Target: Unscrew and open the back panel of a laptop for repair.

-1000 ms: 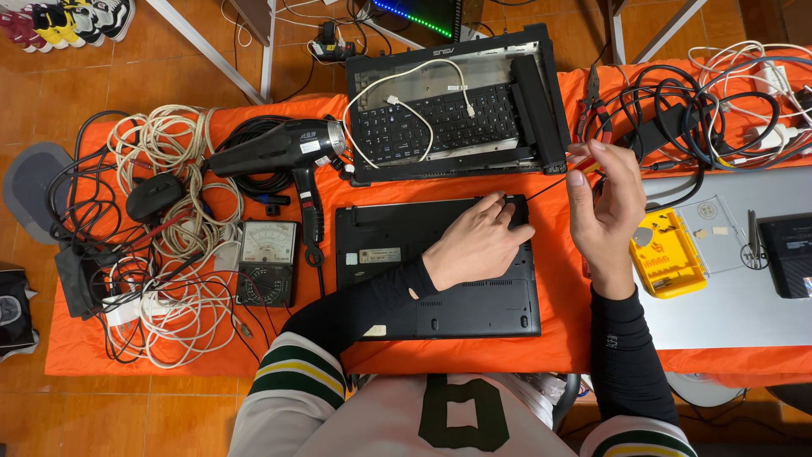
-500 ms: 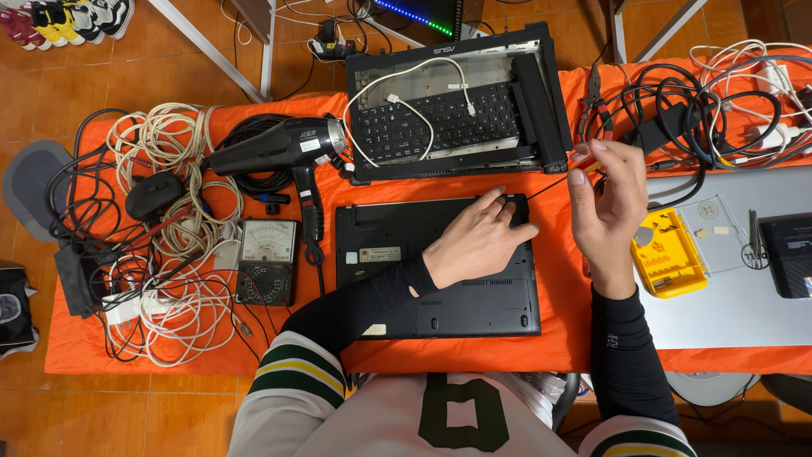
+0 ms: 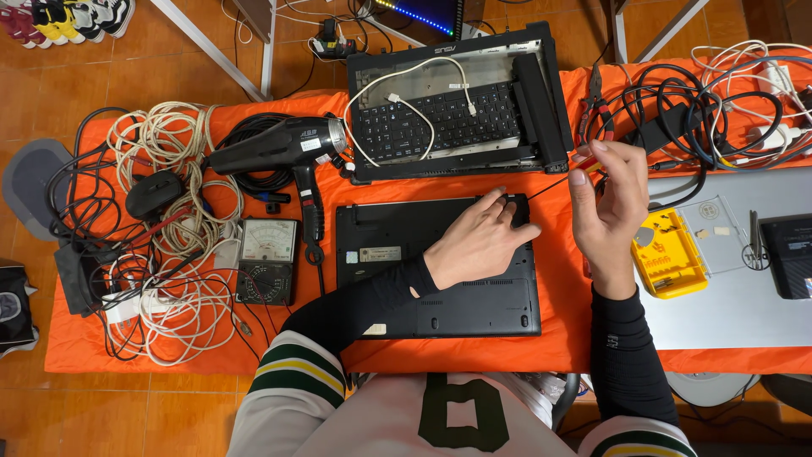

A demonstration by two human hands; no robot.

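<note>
**Orange cloth, two laptops, one fine tool**

Orange cloth [image 3: 169, 355] covers a bench holding two laptops. Left hand [image 3: 478, 241] lies flat and open on the closed black laptop [image 3: 397, 271], gripping nothing. Right hand [image 3: 609, 207] pinches a thin screwdriver [image 3: 562, 178] aimed at that laptop's far right corner. Pressing steadily there should keep it still. One hair dryer [image 3: 279, 148], one meter [image 3: 268, 258].

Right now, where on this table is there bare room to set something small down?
Bare orange cloth lies between the upturned black laptop and the yellow parts tray, under the right hand. The grey sheet below the tray is bare. Left of the meter, cables crowd everything.
</note>
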